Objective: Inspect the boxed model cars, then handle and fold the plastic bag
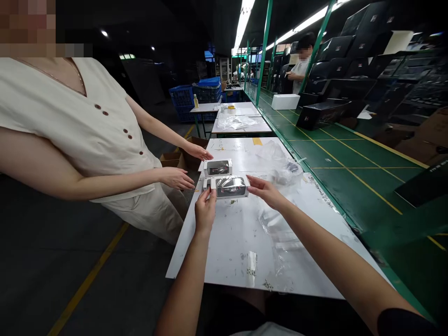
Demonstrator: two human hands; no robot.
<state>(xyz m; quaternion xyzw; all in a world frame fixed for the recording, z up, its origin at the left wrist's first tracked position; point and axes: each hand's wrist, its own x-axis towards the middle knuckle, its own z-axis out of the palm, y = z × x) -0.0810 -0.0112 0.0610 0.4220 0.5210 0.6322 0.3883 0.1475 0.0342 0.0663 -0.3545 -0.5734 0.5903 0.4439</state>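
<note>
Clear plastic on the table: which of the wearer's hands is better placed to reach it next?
Probably the right hand: on the front box, it holds the end nearer the clear plastic; the left hand is at the opposite end, farther away.

Partly lost to your view
Glare obscures what your windowed box [230, 187] holds; it hides most of another box [206, 183]; the view's bottom edge crops your left forearm [191, 275].

A black sleeve [401, 323] tops the right arm [325, 247], fingers [258, 182] bare
</note>
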